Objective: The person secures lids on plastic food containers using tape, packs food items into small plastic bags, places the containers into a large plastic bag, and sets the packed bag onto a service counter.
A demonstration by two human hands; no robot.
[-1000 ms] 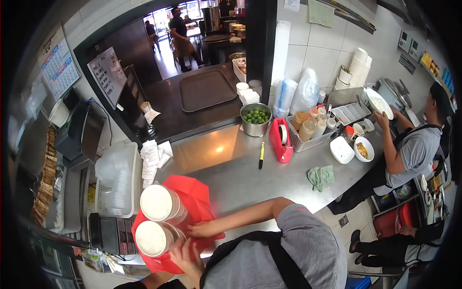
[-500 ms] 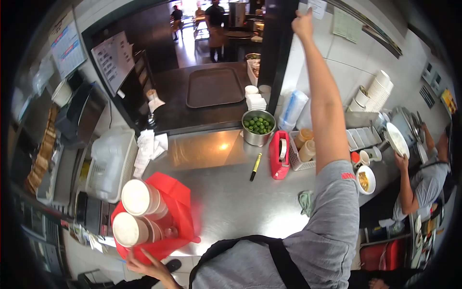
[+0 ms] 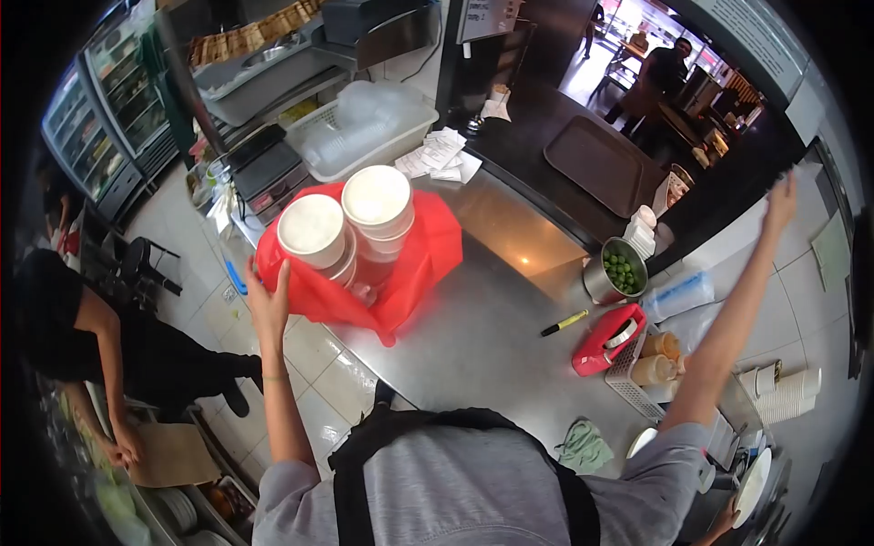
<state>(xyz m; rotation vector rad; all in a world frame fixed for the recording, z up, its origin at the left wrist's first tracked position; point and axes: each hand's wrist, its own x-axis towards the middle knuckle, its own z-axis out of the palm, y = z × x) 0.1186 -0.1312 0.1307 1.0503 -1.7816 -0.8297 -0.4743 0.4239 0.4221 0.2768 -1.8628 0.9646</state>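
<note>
A red bag (image 3: 426, 244) stands at the left end of the steel counter with its mouth spread. Stacked inside it are white-lidded tubs: one stack (image 3: 311, 229) at the left, another (image 3: 377, 202) behind and to its right. My left hand (image 3: 268, 305) is at the bag's near left edge, thumb toward the tubs, fingers closed on the red material. My right hand (image 3: 779, 205) is raised far out to the right, by papers on the tiled wall. Its fingers look drawn together and are slightly blurred; a whitish patch beside them may be paper.
A steel pot of limes (image 3: 620, 273), a red tape dispenser (image 3: 604, 344), a yellow marker (image 3: 564, 322) and a green cloth (image 3: 584, 446) are on the counter. A brown tray (image 3: 605, 164) lies on the pass ledge. A co-worker (image 3: 100, 318) stands at left, another person's hand shows lower right.
The view has swung left, so the bag sits nearer the middle. My left hand has gone from spread fingers beside the bag to its edge. My right arm stays stretched toward the wall.
</note>
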